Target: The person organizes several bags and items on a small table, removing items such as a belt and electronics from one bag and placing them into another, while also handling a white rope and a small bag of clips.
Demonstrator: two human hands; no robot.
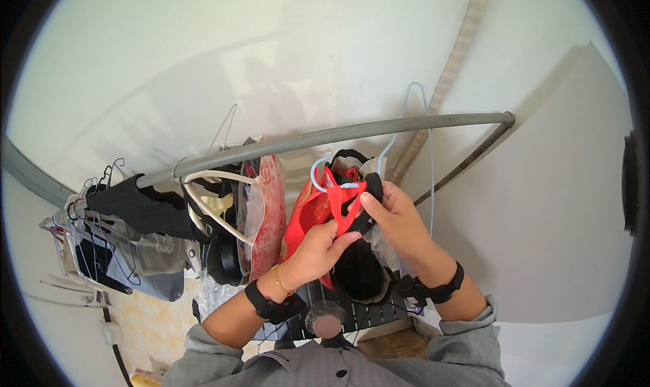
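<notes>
In front of me a red bag (308, 213) hangs by its red strap from the light-blue hook (318, 172) of a hanger, just below a grey metal rail (304, 142). My left hand (321, 249) grips the lower part of the strap loop. My right hand (393, 213) pinches the strap near the hook's tip, beside a black strap or cloth (375, 186). A dark, furry-looking item (361, 272) hangs beneath both hands. Parts of the hook and fingers are hidden by the straps.
Left along the rail hang a red-and-white patterned bag (270, 209) with white handles, a black cloth (142, 206) and several wire hangers. A tall light-blue wire hanger (431, 184) is at the right. Below stands a black slatted rack (358, 313). A grey panel (538, 209) is on the right.
</notes>
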